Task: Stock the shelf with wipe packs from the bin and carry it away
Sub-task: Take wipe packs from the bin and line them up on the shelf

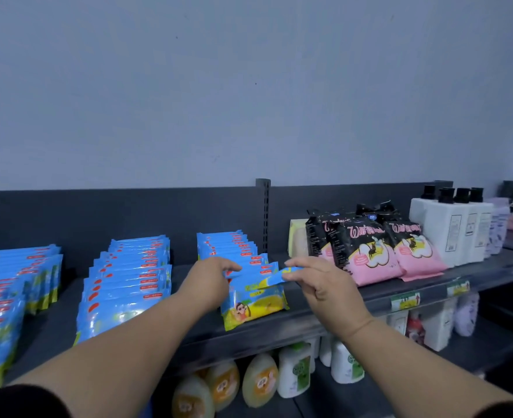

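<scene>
- The front wipe pack (253,300), blue and yellow with a cartoon figure on it, stands at the front of the top shelf (279,324), leaning back against the right row of wipe packs (228,245).
- The left hand (211,280) is at this pack's upper left corner, its fingers (231,265) curled onto the top edge and gripping it.
- The right hand (318,285) pinches the pack's upper right corner flap between thumb and forefinger; its other fingers are loosely bent below and hold nothing.
- Both forearms reach in from the bottom of the view, with dark sleeves at the lower corners.
- The middle row of wipe packs (128,282) stands to the left of the right row, apart from it, with bare shelf between them.
- The left row of wipe packs (7,285) runs along the left edge of the view, again apart from the middle row.
- To the right of a slotted upright post (262,212), black-and-pink packets (366,254) stand near the right hand.
- Further right are white bottles with black caps (451,227).
- Price tags (404,301) hang on the shelf's front edge.
- On the lower shelf (475,348) stand orange-labelled bottles (225,384) and white bottles with green labels (297,372).
- A plain grey-blue wall (249,101) fills the upper half of the view.
</scene>
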Action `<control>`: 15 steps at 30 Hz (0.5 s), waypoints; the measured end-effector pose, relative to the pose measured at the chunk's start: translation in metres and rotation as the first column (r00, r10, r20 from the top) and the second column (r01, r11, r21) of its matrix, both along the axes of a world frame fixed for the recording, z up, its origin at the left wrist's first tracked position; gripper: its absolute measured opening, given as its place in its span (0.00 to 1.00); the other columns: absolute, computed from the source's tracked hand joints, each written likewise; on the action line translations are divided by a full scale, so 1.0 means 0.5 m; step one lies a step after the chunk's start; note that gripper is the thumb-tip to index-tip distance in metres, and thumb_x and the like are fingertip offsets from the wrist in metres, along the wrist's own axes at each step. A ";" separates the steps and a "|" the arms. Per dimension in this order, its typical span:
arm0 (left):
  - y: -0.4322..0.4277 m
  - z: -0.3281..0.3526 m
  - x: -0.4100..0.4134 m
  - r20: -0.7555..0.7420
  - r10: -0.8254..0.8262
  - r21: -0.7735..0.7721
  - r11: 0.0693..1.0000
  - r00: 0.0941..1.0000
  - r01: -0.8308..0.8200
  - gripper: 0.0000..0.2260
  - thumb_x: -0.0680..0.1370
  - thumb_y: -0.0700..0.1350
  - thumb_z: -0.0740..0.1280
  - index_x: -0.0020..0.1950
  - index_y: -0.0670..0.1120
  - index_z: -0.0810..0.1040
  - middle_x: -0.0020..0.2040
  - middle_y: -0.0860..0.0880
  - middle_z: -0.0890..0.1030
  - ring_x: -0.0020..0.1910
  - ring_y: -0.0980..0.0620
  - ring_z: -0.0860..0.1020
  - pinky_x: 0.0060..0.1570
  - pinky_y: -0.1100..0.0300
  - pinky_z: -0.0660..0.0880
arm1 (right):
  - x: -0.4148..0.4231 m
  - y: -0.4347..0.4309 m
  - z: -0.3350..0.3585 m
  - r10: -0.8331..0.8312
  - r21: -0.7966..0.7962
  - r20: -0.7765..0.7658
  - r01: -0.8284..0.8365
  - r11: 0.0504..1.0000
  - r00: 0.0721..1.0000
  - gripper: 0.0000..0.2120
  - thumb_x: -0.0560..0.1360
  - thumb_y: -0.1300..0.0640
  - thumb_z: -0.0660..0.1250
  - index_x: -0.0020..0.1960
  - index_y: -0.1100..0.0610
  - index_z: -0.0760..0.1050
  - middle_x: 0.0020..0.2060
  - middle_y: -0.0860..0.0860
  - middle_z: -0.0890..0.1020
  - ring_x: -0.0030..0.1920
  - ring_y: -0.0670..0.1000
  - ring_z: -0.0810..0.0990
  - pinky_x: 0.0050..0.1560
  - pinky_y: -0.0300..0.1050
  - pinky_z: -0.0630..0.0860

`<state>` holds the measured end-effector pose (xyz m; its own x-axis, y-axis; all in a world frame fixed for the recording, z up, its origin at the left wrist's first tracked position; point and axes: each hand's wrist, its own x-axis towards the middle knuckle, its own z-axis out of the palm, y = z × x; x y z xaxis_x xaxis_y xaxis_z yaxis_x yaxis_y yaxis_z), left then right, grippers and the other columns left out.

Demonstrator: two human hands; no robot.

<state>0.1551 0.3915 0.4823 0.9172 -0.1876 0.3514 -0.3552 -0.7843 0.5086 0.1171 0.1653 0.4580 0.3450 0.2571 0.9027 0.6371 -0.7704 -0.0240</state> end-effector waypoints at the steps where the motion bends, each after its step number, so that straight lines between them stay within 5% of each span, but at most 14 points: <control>1: -0.003 0.000 -0.002 0.024 0.000 0.004 1.000 1.000 0.000 0.19 0.79 0.35 0.58 0.62 0.51 0.78 0.67 0.52 0.74 0.58 0.56 0.75 0.52 0.70 0.67 | 0.005 -0.002 0.000 -0.006 0.006 0.005 0.006 1.000 1.000 0.10 0.67 0.68 0.70 0.43 0.56 0.84 0.48 0.51 0.84 0.49 0.44 0.77 0.57 0.23 0.67; 3: -0.011 0.003 -0.011 0.075 -0.025 -0.021 0.999 0.997 0.026 0.15 0.81 0.40 0.59 0.63 0.52 0.78 0.68 0.53 0.73 0.66 0.55 0.70 0.61 0.65 0.64 | 0.015 -0.004 0.002 -0.023 0.023 0.019 0.023 0.999 1.000 0.10 0.66 0.67 0.70 0.43 0.55 0.84 0.48 0.51 0.84 0.49 0.45 0.77 0.56 0.24 0.68; 7: -0.032 0.006 -0.043 0.165 -0.172 -0.176 0.964 0.971 0.201 0.11 0.77 0.53 0.66 0.59 0.57 0.78 0.59 0.61 0.76 0.61 0.63 0.71 0.57 0.70 0.66 | 0.032 0.000 0.013 -0.012 0.047 0.067 0.009 0.999 0.998 0.10 0.66 0.67 0.70 0.43 0.56 0.84 0.48 0.52 0.84 0.48 0.45 0.78 0.56 0.25 0.68; 10: -0.046 -0.004 -0.050 0.230 -0.251 -0.109 0.954 0.940 0.281 0.20 0.71 0.50 0.74 0.62 0.59 0.76 0.62 0.62 0.75 0.61 0.65 0.72 0.61 0.74 0.65 | 0.041 0.005 0.019 0.026 0.088 0.067 -0.032 0.996 0.997 0.11 0.67 0.68 0.69 0.44 0.55 0.84 0.48 0.52 0.84 0.49 0.45 0.77 0.58 0.22 0.66; 15: -0.067 -0.004 -0.043 0.413 -0.064 -0.203 0.966 0.909 0.160 0.14 0.76 0.39 0.69 0.58 0.53 0.82 0.50 0.63 0.79 0.49 0.66 0.77 0.53 0.79 0.68 | 0.039 0.020 0.028 0.219 0.305 -0.085 -0.184 0.934 0.972 0.12 0.72 0.64 0.63 0.48 0.54 0.84 0.52 0.48 0.82 0.53 0.36 0.77 0.56 0.23 0.68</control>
<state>0.1334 0.3581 0.4804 0.6678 -0.1519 0.7287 -0.6447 -0.6074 0.4642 0.1366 0.1752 0.4721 0.4203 0.0624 0.9053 0.7573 -0.5736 -0.3121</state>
